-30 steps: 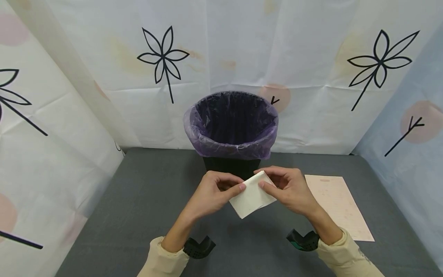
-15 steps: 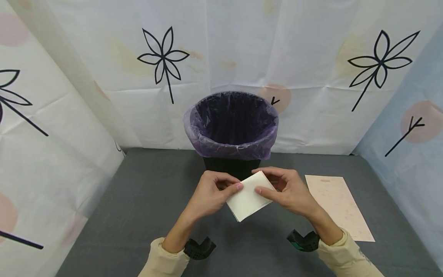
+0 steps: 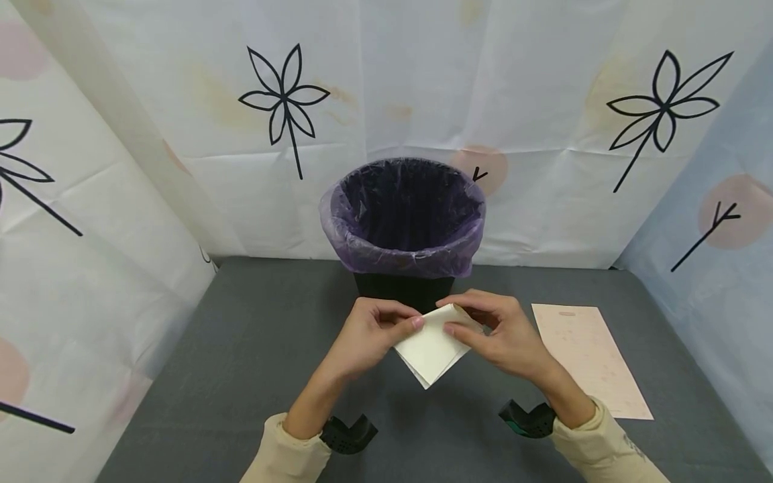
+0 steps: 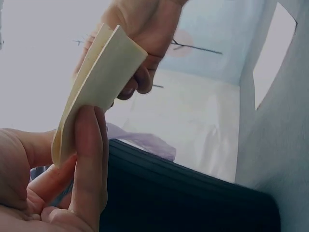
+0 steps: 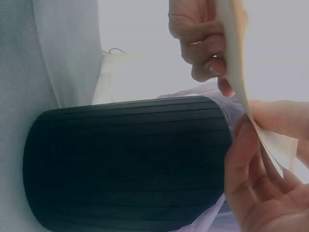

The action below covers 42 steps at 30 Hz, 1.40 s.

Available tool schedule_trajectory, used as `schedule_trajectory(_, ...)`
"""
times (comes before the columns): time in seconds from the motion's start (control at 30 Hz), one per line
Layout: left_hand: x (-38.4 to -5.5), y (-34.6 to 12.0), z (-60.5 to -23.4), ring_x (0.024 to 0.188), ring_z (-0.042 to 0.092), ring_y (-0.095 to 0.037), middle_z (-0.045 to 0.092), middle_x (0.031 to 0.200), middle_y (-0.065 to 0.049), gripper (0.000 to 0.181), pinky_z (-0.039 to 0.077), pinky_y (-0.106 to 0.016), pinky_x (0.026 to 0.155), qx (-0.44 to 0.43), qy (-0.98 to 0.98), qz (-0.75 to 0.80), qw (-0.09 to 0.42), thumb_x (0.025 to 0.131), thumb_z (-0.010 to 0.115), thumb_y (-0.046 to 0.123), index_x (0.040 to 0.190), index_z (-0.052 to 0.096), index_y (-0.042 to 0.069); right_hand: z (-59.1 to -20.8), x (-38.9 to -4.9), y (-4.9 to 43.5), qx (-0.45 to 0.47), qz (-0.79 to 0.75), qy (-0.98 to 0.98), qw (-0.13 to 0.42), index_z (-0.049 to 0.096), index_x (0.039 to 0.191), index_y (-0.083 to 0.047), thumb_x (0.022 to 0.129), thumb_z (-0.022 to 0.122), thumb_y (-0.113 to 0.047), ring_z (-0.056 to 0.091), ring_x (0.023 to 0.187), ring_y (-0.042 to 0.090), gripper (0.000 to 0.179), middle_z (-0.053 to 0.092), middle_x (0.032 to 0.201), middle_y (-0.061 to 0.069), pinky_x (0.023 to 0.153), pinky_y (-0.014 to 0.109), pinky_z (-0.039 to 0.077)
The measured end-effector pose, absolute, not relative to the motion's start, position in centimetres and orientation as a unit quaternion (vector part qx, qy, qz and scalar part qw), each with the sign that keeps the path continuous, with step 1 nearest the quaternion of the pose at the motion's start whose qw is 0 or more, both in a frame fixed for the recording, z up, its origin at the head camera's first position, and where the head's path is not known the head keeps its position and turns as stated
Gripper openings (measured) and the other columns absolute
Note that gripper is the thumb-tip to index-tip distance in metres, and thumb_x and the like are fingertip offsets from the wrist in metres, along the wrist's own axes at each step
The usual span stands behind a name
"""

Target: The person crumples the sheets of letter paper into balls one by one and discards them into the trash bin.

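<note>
A folded piece of cream paper (image 3: 430,352) is held up between both hands, one corner pointing down toward the body. My left hand (image 3: 370,341) pinches its left edge, thumb on the near face and fingers behind. On the other side my right hand (image 3: 504,335) pinches it too, its index finger at the top corner, where the paper curls. Seen from the left wrist, the folded paper (image 4: 99,79) shows layers standing slightly apart along one edge. From the right wrist, the paper (image 5: 234,53) appears nearly edge-on between the fingers and thumb.
Behind the hands stands a black bin (image 3: 401,288) lined with a purple plastic bag (image 3: 417,263). A pale pink sheet (image 3: 594,365) lies flat on the dark grey table (image 3: 253,355) at the right. Patterned white cloth (image 3: 181,121) closes off the back and sides.
The paper has turned slightly, its lower corner swinging left, then back right. My right index finger has shifted left along the top corner, which now curls. Bin and pink sheet stay put.
</note>
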<state>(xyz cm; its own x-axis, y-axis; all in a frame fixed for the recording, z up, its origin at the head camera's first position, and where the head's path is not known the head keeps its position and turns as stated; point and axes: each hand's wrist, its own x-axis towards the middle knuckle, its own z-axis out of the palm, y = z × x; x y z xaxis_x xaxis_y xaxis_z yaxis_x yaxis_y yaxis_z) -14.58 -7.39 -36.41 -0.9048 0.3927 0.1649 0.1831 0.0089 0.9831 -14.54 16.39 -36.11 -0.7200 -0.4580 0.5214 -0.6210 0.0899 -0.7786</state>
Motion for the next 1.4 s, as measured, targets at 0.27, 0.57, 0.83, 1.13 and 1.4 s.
schedule_trajectory(0.27, -14.8, -7.58, -36.52, 0.072, 0.067, -0.017, 0.073, 0.09, -0.01, 0.023, 0.056, -0.027, 0.064, 0.173, 0.649, 0.729, 0.131, 0.097, 0.068, 0.004, 0.11, 0.071, -0.015, -36.1, -14.76, 16.3, 0.396, 0.561, -0.72, 0.1, 0.076, 0.111, -0.001, 0.081, 0.071, 0.022, 0.066, 0.088, 0.018, 0.038, 0.071, 0.099, 0.008, 0.071, 0.026, 0.057)
schedule_trajectory(0.57, -14.88, -7.36, -36.77, 0.072, 0.067, -0.016, 0.072, 0.086, -0.006, 0.026, 0.053, -0.026, 0.062, 0.134, 0.633, 0.747, 0.152, 0.098, 0.068, 0.006, 0.111, 0.069, -0.016, -36.25, -14.61, 16.25, 0.395, 0.569, -0.716, 0.086, 0.076, 0.114, -0.003, 0.084, 0.071, 0.018, 0.064, 0.091, 0.018, 0.038, 0.068, 0.103, 0.007, 0.065, 0.028, 0.057)
schedule_trajectory(0.83, -14.91, -7.33, -36.71, 0.071, 0.067, -0.015, 0.072, 0.085, -0.006, 0.026, 0.053, -0.024, 0.06, 0.118, 0.634, 0.749, 0.152, 0.098, 0.067, 0.005, 0.11, 0.068, -0.018, -36.37, -14.34, 16.16, 0.387, 0.559, -0.73, 0.064, 0.072, 0.123, -0.006, 0.088, 0.071, 0.011, 0.064, 0.096, 0.021, 0.039, 0.066, 0.109, 0.006, 0.073, 0.03, 0.058)
schedule_trajectory(1.13, -15.0, -7.52, -36.58, 0.072, 0.068, -0.016, 0.072, 0.088, -0.006, 0.027, 0.054, -0.025, 0.062, 0.099, 0.62, 0.763, 0.152, 0.096, 0.068, 0.004, 0.111, 0.068, -0.018, -36.62, -14.29, 16.31, 0.424, 0.54, -0.725, 0.053, 0.071, 0.128, -0.008, 0.088, 0.075, 0.004, 0.06, 0.105, 0.022, 0.042, 0.06, 0.119, 0.006, 0.076, 0.033, 0.056)
schedule_trajectory(1.4, -14.96, -7.39, -36.41, 0.073, 0.068, -0.015, 0.072, 0.09, -0.006, 0.029, 0.056, -0.024, 0.063, 0.091, 0.601, 0.781, 0.143, 0.094, 0.068, 0.001, 0.111, 0.065, -0.022, -36.94, -14.34, 16.24, 0.447, 0.531, -0.717, 0.065, 0.068, 0.131, -0.007, 0.079, 0.089, -0.012, 0.056, 0.114, 0.024, 0.056, 0.056, 0.126, 0.01, 0.087, 0.029, 0.053)
